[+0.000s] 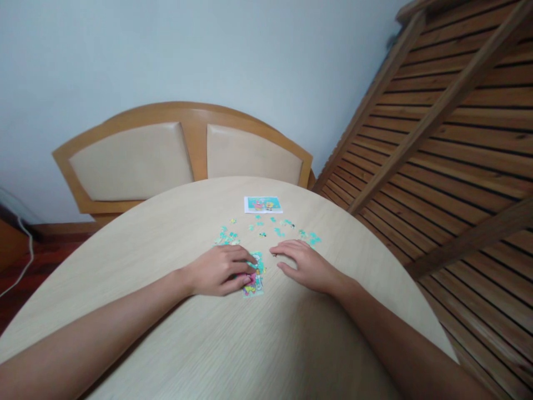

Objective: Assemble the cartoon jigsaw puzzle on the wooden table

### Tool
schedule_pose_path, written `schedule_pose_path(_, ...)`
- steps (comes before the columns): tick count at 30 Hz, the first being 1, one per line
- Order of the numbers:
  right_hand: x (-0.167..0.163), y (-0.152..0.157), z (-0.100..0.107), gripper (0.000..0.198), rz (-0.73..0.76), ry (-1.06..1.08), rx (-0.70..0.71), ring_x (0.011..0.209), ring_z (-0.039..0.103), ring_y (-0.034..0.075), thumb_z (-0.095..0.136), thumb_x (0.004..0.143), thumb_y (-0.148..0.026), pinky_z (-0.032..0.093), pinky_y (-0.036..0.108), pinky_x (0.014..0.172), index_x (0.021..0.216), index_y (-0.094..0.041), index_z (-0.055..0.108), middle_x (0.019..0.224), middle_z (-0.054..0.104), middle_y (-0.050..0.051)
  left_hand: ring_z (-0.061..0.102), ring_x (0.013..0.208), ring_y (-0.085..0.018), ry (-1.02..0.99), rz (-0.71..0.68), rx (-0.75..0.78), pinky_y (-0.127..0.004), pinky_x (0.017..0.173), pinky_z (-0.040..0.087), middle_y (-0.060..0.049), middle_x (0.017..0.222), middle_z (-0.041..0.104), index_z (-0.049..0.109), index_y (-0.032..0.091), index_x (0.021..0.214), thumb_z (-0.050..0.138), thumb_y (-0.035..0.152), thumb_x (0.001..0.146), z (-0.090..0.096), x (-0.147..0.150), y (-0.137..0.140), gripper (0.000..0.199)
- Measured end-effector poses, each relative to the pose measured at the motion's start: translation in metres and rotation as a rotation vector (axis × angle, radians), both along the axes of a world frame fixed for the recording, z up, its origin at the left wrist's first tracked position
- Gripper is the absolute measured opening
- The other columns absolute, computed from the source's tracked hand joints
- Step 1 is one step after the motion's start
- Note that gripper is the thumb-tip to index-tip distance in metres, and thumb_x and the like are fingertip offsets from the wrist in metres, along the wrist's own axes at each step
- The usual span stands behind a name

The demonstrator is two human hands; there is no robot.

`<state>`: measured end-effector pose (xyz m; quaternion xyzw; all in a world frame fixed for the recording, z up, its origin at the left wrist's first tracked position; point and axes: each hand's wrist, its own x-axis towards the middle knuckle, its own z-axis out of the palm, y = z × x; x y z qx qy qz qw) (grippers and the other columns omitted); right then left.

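A partly joined jigsaw puzzle (259, 283) with teal, pink and yellow cartoon parts lies flat on the table in front of me. My left hand (219, 270) rests over its left side, fingers apart and fingertips touching it, so part of the picture is hidden. Just right of the puzzle, my right hand (306, 265) is low over the table with thumb and fingers apart. A small dark puzzle piece (274, 255) shows at its index fingertip; the thumb is clear of it. Loose teal puzzle pieces (228, 236) lie beyond my left hand.
More loose pieces (314, 238) are scattered beyond my right hand. Behind them lies a reference picture sheet (263, 205) with two cartoon figures. The round wooden table (179, 344) meets a padded bench back (195, 139) by the wall. A slatted wooden frame (449, 116) leans at right.
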<state>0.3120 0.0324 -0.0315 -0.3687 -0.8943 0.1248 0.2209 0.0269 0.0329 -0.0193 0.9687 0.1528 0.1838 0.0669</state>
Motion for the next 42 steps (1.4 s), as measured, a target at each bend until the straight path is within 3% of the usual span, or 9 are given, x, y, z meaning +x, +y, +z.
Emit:
schedule_pose_path(7,0.006,0.005,-0.002,0.029,-0.006,0.074,0.019,0.119,0.061,0.026,0.064,0.093,-0.026,0.046,0.046,0.107,0.121,-0.023,0.07,0.119,0.073,0.01,0.064,0.118,-0.026,0.014,-0.005,-0.014,-0.042,0.103,0.052,-0.012,0.129,0.067,0.065,0.02,0.125,0.049,0.031,0.102,-0.001,-0.003,0.0,0.03)
schedule_pose_path(11,0.005,0.002,0.002,0.022,0.064,0.06,0.024,0.116,0.063,0.025,0.064,0.093,-0.027,0.048,0.045,0.104,0.113,-0.025,0.074,0.111,0.074,0.008,0.061,0.124,-0.028,0.016,-0.021,-0.025,-0.045,0.106,0.051,-0.013,0.134,0.064,0.062,0.021,0.131,0.049,0.033,0.101,-0.001,-0.003,0.0,0.035)
schedule_pose_path(26,0.01,-0.005,0.018,0.027,0.102,0.011,-0.15,0.102,0.065,0.023,0.072,0.088,-0.03,0.047,0.04,0.099,0.114,-0.024,0.073,0.101,0.075,0.005,0.058,0.129,-0.03,0.029,-0.063,-0.018,-0.048,0.108,0.05,-0.015,0.141,0.06,0.059,0.021,0.136,0.05,0.036,0.102,-0.003,-0.004,0.001,0.039)
schedule_pose_path(32,0.007,-0.007,0.017,0.03,-0.051,-0.023,-0.126,0.097,0.064,0.025,0.083,0.078,-0.042,0.049,0.037,0.09,0.099,-0.023,0.075,0.09,0.072,0.003,0.055,0.133,-0.031,0.054,-0.067,-0.026,-0.048,0.109,0.048,-0.013,0.143,0.058,0.058,0.021,0.137,0.05,0.036,0.101,-0.004,-0.005,0.001,0.04)
schedule_pose_path(42,-0.004,-0.015,0.021,0.019,-0.183,-0.066,-0.181,0.098,0.065,0.026,0.084,0.078,-0.032,0.048,0.041,0.092,0.09,-0.022,0.073,0.094,0.073,0.005,0.061,0.123,-0.034,0.103,0.015,-0.025,-0.05,0.104,0.051,-0.017,0.141,0.058,0.06,0.019,0.13,0.057,0.045,0.095,0.0,0.002,-0.007,0.045)
